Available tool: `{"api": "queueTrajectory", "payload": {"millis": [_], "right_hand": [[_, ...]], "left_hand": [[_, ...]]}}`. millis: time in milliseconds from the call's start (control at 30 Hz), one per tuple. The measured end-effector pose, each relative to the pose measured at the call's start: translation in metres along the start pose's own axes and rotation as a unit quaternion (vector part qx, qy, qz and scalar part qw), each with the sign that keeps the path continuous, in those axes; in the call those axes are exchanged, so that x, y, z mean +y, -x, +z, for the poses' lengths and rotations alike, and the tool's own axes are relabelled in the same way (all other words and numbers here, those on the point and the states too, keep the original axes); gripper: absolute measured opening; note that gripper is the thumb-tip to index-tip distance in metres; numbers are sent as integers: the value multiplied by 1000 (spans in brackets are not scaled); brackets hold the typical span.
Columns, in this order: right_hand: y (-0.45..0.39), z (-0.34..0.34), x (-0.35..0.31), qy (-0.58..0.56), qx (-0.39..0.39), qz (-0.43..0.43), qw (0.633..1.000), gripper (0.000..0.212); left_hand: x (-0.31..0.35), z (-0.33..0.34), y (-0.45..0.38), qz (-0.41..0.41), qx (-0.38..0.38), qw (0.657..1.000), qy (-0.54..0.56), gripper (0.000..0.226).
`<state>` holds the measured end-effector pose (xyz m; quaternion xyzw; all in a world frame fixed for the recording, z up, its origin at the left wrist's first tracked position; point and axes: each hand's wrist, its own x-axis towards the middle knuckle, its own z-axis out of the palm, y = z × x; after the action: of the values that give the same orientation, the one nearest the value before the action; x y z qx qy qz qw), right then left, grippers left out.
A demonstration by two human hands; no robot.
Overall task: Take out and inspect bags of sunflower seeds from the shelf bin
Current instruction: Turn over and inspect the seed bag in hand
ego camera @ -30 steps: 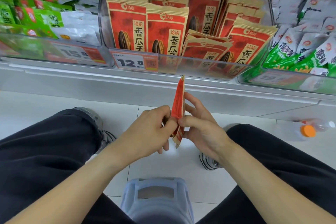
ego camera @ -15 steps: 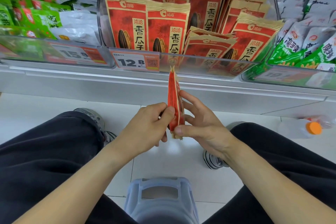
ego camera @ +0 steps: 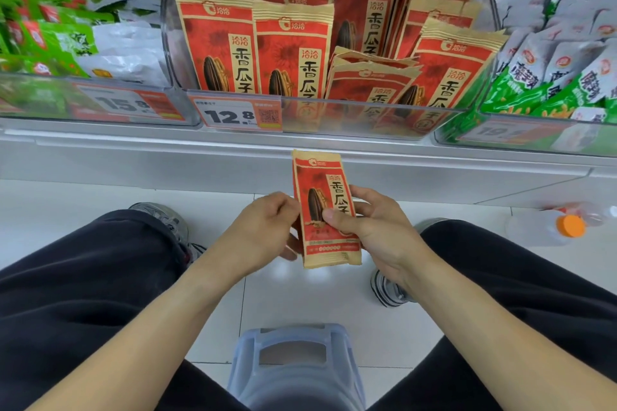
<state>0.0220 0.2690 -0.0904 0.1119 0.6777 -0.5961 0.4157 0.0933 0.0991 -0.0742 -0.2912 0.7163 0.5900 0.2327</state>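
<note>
A red and tan bag of sunflower seeds is held upright between my knees, its printed front facing me. My right hand grips its right edge, thumb across the front and fingers behind. My left hand holds the left edge with curled fingers, mostly behind the bag. Above, the clear shelf bin holds several more of the same red bags, some upright and some leaning, behind a 12.8 price tag.
Green and white snack packs fill the left bin and the right bin. A plastic bottle with an orange cap lies on the tiled floor at right. A pale blue stool sits under me between my dark trouser legs.
The bag was edge-on to me; it has turned so its printed front faces me. My right thumb now lies across the front. Both hands stayed in the same place.
</note>
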Motion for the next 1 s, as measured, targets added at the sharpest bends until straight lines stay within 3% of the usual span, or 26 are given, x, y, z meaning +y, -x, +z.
{"api": "queueTrajectory", "payload": {"millis": [67, 167, 267, 433, 567, 700, 800, 1000], "right_hand": [[1, 2, 0, 21, -5, -13, 1000, 55], [5, 4, -4, 33, 9, -28, 999, 32], [7, 4, -7, 39, 21, -42, 998, 35], [10, 2, -11, 42, 17, -66, 997, 29], [8, 2, -11, 112, 31, -123, 986, 28], [12, 7, -8, 92, -10, -143, 985, 27], [13, 9, -11, 75, -37, -145, 986, 28], [12, 9, -15, 16, -45, -145, 988, 15]], "left_hand": [[2, 1, -2, 6, 39, 997, 69, 37], [-3, 1, -6, 60, 98, 993, -2, 24], [-4, 1, -6, 76, 133, 987, -56, 20], [-4, 8, -5, 99, 166, 980, -55, 11], [1, 24, 2, 133, 148, 980, -30, 32], [10, 29, 8, 83, 97, 990, 59, 34], [9, 27, 8, 48, 41, 993, 97, 65], [5, 32, 6, 40, 10, 989, 140, 67]]}}
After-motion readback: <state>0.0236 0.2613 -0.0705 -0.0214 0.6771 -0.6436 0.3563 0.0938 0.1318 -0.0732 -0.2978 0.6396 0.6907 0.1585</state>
